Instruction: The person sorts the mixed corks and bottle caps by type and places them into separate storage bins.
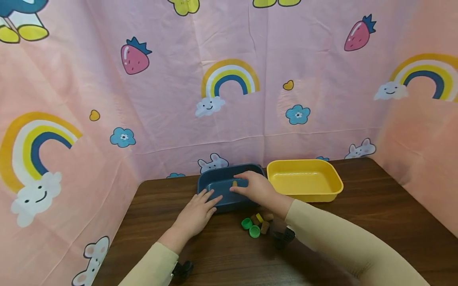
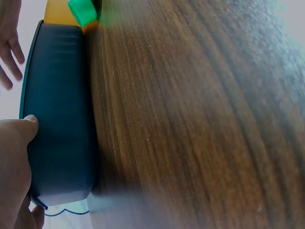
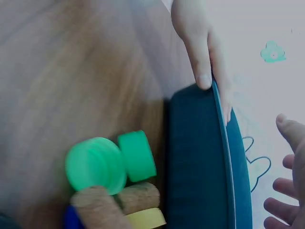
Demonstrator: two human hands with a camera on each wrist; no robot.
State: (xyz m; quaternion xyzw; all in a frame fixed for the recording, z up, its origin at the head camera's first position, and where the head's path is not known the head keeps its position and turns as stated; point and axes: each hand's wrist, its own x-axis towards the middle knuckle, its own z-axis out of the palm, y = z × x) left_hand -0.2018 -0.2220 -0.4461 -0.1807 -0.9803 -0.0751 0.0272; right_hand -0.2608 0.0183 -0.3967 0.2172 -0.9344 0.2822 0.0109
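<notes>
My left hand (image 1: 195,212) holds the near left corner of a dark blue tray (image 1: 225,206), its thumb along the near wall in the left wrist view. Over the tray's right part hovers my right hand (image 1: 259,190), thumb and fingers spread apart. In the gap between them shows a small brown piece (image 1: 234,183), apparently a cork; no contact with the fingers is plain. Before the tray lie green bottle caps (image 1: 255,231), corks (image 1: 264,227) and a yellow cap (image 1: 259,217) in a small heap. The right wrist view adds a blue piece (image 3: 72,218), partly hidden.
A yellow tray (image 1: 330,196) stands right beside the blue one at the back of the brown wooden table (image 1: 154,210). Pink patterned cloth (image 1: 171,99) hangs behind and on both sides.
</notes>
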